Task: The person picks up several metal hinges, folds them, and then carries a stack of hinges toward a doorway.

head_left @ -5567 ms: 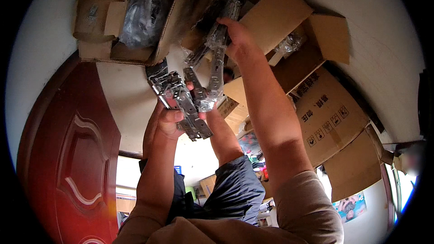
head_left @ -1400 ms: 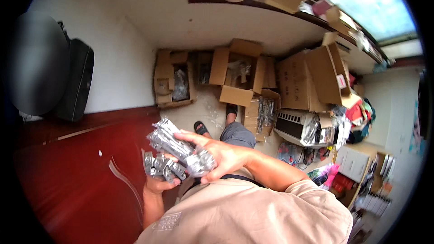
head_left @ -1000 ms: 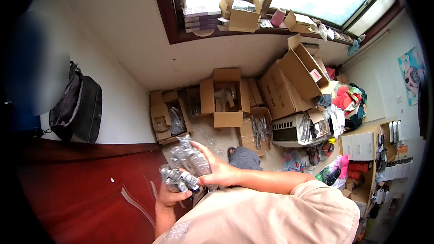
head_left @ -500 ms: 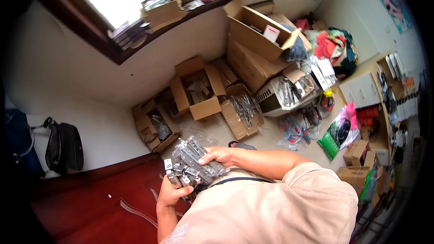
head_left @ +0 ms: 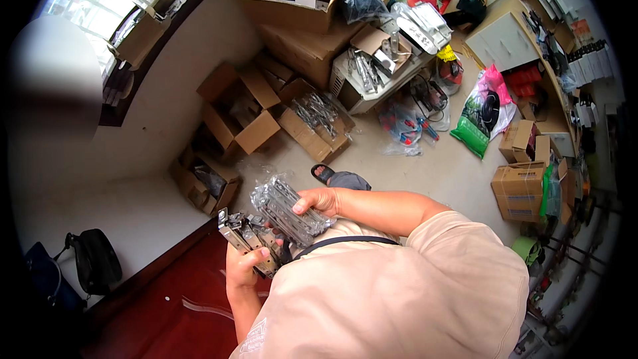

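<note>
In my left hand (head_left: 243,264) is a cluster of bare silvery metal hardware pieces (head_left: 247,234), with small holes in them; their exact kind is not clear. The thumb lies over the pieces and the fingers wrap beneath. My right hand (head_left: 318,202) grips a bundle of long metal pieces (head_left: 284,209) wrapped in clear plastic, its thumb on top. Both loads are held side by side at my waist and touch or nearly touch. The fingers under each load are mostly hidden.
Open cardboard boxes (head_left: 258,134) stand along the wall, one flat box holding wrapped metal pieces (head_left: 315,114). A white cabinet (head_left: 372,96) carries more parts. Plastic bags (head_left: 488,110) lie on the floor near shelves at the right. A dark red surface (head_left: 149,322) is at lower left, beside a black bag (head_left: 96,262).
My view has turned right, so boxes and window shift left and more floor and shelving show. Both hands keep their loads; the wrapped bundle and bare pieces now sit slightly farther apart.
</note>
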`<state>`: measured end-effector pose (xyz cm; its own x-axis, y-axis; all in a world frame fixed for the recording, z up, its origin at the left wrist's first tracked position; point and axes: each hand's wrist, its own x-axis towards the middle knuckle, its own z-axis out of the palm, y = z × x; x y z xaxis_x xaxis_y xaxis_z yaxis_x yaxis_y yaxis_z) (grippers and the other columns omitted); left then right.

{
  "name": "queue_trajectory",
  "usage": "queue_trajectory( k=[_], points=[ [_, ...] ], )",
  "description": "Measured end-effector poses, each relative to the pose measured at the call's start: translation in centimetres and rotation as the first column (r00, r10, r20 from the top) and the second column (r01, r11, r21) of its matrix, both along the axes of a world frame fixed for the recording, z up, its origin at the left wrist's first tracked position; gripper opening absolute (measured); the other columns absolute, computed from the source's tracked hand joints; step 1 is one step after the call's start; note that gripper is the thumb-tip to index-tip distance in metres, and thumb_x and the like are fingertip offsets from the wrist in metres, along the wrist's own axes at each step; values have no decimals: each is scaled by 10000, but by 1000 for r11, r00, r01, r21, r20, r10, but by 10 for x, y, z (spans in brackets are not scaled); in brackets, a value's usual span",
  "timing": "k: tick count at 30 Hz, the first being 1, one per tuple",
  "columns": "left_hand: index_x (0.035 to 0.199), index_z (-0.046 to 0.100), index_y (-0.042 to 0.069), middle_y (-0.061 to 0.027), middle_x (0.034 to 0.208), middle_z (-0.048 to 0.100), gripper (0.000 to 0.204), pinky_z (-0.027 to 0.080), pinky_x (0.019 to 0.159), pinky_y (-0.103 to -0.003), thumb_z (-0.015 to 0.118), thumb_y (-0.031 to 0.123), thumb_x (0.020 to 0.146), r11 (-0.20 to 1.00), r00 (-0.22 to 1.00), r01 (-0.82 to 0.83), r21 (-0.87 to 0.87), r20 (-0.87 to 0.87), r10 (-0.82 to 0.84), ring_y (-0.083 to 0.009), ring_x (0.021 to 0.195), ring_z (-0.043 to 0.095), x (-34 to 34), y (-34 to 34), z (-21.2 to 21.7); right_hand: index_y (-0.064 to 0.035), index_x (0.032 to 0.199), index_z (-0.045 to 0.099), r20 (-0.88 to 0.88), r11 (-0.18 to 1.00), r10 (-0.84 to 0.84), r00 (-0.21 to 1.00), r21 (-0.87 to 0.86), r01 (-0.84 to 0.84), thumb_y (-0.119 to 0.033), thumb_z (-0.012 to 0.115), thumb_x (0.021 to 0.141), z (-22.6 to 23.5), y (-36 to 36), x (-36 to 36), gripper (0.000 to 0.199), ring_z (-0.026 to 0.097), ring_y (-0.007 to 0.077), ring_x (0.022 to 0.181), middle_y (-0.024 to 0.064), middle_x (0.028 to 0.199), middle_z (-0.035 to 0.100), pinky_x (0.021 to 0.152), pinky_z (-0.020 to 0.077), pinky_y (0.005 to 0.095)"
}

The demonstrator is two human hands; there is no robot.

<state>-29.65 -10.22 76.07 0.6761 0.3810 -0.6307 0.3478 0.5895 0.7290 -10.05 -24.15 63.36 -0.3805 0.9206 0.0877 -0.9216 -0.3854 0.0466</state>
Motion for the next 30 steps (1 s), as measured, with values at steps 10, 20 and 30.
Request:
queue_trajectory(
  k=[10, 20, 30],
  points=[
    [1415, 515, 18, -227, 1216, 702, 715, 642, 899, -469, 720, 85, 733, 987, 990, -129, -94, 49, 134, -347, 985, 758, -112, -12, -25, 6, 1455, 550, -83, 998, 3, 997, -60, -8, -265, 827, 851, -39, -34, -77, 718, 661, 362, 1276, 233, 1341, 677, 1110, 527, 562],
    [1500, 413, 81, -146, 1180, 645, 692, 611, 933, -491, 720, 119, 881, 762, 764, -291, -578, 339, 549, -323, 1043, 716, -287, -46, -123, -3, 1425, 579, -78, 980, -194, 978, -64, 189, -248, 845, 818, -19, -96, -157, 706, 663, 424, 1260, 248, 1309, 679, 1095, 531, 599],
    [1528, 391, 73, -133, 1205, 607, 652, 505, 1129, -609, 719, 221, 983, 749, 675, -285, -598, 430, 600, -323, 1151, 674, -329, -67, -146, -74, 1587, 423, -80, 951, -291, 953, -130, 279, -237, 867, 785, 16, -153, -194, 932, 672, 425, 1241, 244, 1308, 666, 1095, 531, 600]
  ],
)
